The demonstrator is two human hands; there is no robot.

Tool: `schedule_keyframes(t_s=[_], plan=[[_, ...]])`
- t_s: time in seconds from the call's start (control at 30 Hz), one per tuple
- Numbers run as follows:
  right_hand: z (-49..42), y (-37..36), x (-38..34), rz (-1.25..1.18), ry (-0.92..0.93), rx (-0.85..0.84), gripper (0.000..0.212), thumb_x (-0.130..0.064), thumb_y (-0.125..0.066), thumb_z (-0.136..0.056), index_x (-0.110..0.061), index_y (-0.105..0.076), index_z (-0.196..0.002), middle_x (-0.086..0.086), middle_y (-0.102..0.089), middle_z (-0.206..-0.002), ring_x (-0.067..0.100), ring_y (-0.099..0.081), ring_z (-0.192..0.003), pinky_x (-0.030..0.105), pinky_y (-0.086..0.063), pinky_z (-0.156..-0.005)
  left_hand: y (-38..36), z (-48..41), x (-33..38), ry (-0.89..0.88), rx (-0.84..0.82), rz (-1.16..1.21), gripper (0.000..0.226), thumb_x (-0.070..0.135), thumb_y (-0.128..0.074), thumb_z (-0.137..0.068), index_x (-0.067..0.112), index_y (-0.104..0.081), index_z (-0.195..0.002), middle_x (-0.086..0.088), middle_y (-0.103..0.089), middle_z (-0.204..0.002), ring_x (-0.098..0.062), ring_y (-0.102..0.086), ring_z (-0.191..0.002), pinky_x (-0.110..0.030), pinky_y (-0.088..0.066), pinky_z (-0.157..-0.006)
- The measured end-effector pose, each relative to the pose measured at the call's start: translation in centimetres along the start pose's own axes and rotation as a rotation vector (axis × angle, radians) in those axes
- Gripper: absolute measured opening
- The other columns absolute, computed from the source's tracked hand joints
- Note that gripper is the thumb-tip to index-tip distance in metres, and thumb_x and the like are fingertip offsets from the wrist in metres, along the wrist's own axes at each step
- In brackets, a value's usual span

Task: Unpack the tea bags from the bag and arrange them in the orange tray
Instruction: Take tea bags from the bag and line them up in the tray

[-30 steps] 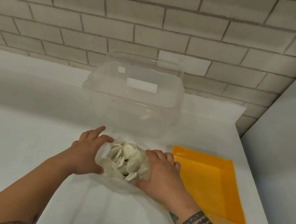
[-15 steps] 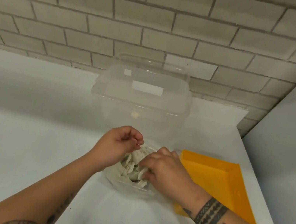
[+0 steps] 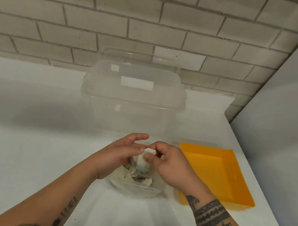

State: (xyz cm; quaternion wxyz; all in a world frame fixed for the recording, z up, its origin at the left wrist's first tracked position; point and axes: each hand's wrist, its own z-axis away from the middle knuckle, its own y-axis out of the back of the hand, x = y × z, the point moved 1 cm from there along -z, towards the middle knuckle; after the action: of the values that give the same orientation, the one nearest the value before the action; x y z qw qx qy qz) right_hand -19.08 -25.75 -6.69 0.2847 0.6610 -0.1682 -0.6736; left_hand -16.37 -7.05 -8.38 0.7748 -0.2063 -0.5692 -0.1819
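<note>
One tea bag [image 3: 143, 162] is pinched between the thumb and fingers of the right grip [image 3: 169, 166], just above the clear bag [image 3: 132, 189], which holds a heap of others and sits on the white tabletop [image 3: 21, 151]. The left grip [image 3: 117, 156] is released, its straight fingers resting against that tea bag. The orange tray [image 3: 212, 173] lies just right of the bag. A clear container [image 3: 132, 100] stands behind.

Nothing legible anywhere. The clear plastic box [image 3: 133, 98] carries a small white sticker [image 3: 115, 67] and, just below and right of it, a wider white sticker [image 3: 136, 83], both showing no readable print. The left forearm tattoo [image 3: 67, 211] and right forearm tattoo [image 3: 210, 214] are dark marks, no letters discernible.
</note>
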Motion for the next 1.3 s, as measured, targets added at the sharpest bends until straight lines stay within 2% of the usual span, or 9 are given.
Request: schedule_keyframes(t_s=[0.17, 0.27, 0.47, 0.63, 0.77, 0.9, 1.03, 1.17, 1.3], plan=[[-1.2, 1.1, -1.9, -0.079, 0.040, 0.081, 0.013, -0.022, -0.073, -0.090, -0.032, -0.070, -0.083, -0.014, -0.066, -0.069, -0.004, -0.060, -0.060, 0.012, -0.044, -0.056, 0.3, -1.0, 1.5, -0.027, -0.060, -0.161, 0.067, 0.018, -0.078, -0.083, 0.024, -0.051, -0.143, -0.011, -0.070, -0.123, -0.033, -0.071, -0.109, -0.045, -0.053, -0.091], [-1.9, 1.4, -2.4, -0.063, 0.031, 0.124, 0.001, -0.026, -0.075, -0.087, -0.027, -0.076, -0.087, -0.012, -0.069, -0.071, -0.001, -0.061, -0.061, 0.017, -0.048, -0.058, 0.7, -1.4, 3.0, -0.060, -0.099, -0.265, 0.049, 0.009, -0.071, -0.093, 0.028, -0.058, -0.136, -0.010, -0.072, -0.120, -0.028, -0.071, -0.109, -0.039, -0.053, -0.089], [-2.3, 1.1, -2.2, -0.223, -0.004, 0.201, 0.007, -0.026, -0.080, -0.083, -0.026, -0.075, -0.087, -0.008, -0.070, -0.075, 0.010, -0.065, -0.066, 0.031, -0.060, -0.064, 0.5, -1.4, 3.7, -0.074, -0.026, -0.232, 0.053, 0.010, -0.069, -0.081, 0.025, -0.063, -0.132, -0.007, -0.075, -0.114, -0.027, -0.073, -0.105, -0.037, -0.054, -0.085], [-1.2, 1.1, -0.4, -0.339, -0.079, 0.288, 0.009, -0.024, -0.074, -0.090, -0.025, -0.073, -0.099, -0.008, -0.073, -0.089, 0.001, -0.068, -0.079, 0.017, -0.054, -0.073, 0.0, -1.3, 1.8, -0.042, 0.142, 0.000, 0.039, -0.003, -0.054, -0.096, 0.016, -0.060, -0.130, -0.009, -0.077, -0.110, -0.029, -0.076, -0.098, -0.035, -0.056, -0.076], [-0.3, 0.5, 1.8, -0.242, -0.162, 0.272, 0.008, -0.024, -0.073, -0.091, -0.031, -0.073, -0.095, -0.011, -0.072, -0.087, -0.002, -0.066, -0.080, 0.017, -0.053, -0.075, 0.0, -1.0, 0.4, -0.034, 0.253, 0.230, 0.042, -0.010, -0.042, -0.095, 0.011, -0.061, -0.125, -0.011, -0.077, -0.109, -0.033, -0.075, -0.098, -0.030, -0.056, -0.064], [0.3, -0.8, 2.8, -0.033, -0.170, 0.153, 0.015, -0.025, -0.074, -0.090, -0.032, -0.073, -0.102, -0.015, -0.071, -0.096, -0.005, -0.063, -0.082, 0.009, -0.046, -0.074, 0.7, -0.6, -0.6, -0.040, 0.335, 0.478, 0.050, -0.015, -0.035, -0.087, 0.009, -0.064, -0.119, -0.014, -0.074, -0.102, -0.031, -0.074, -0.095, -0.034, -0.057, -0.067], [-0.4, -2.7, 3.0, 0.348, -0.102, 0.094, 0.040, -0.036, -0.071, -0.088, -0.036, -0.064, -0.126, -0.018, -0.067, -0.116, 0.010, -0.056, -0.105, 0.028, -0.049, -0.091, 1.2, -0.1, -1.0, -0.031, 0.369, 0.725, 0.039, -0.005, -0.041, -0.091, 0.010, -0.064, -0.118, -0.010, -0.068, -0.092, -0.029, -0.071, -0.083, -0.032, -0.058, -0.060], [-0.5, -3.6, 3.4, 0.407, -0.098, 0.100, 0.015, -0.041, -0.068, -0.091, -0.038, -0.068, -0.105, -0.016, -0.067, -0.091, 0.007, -0.049, -0.095, 0.023, -0.042, -0.075, 1.3, 0.1, -1.3, -0.012, 0.382, 0.755, 0.027, 0.007, -0.048, -0.099, 0.015, -0.063, -0.120, -0.010, -0.067, -0.088, -0.026, -0.069, -0.076, -0.028, -0.058, -0.055], [-0.2, -2.1, 3.3, 0.124, -0.146, 0.096, 0.011, -0.028, -0.073, -0.089, -0.038, -0.069, -0.085, -0.019, -0.064, -0.075, -0.004, -0.058, -0.073, 0.014, -0.042, -0.065, 1.4, 0.3, -1.3, 0.002, 0.390, 0.690, 0.042, -0.007, -0.042, -0.097, 0.015, -0.062, -0.126, -0.019, -0.072, -0.107, -0.035, -0.072, -0.093, -0.040, -0.061, -0.075]])
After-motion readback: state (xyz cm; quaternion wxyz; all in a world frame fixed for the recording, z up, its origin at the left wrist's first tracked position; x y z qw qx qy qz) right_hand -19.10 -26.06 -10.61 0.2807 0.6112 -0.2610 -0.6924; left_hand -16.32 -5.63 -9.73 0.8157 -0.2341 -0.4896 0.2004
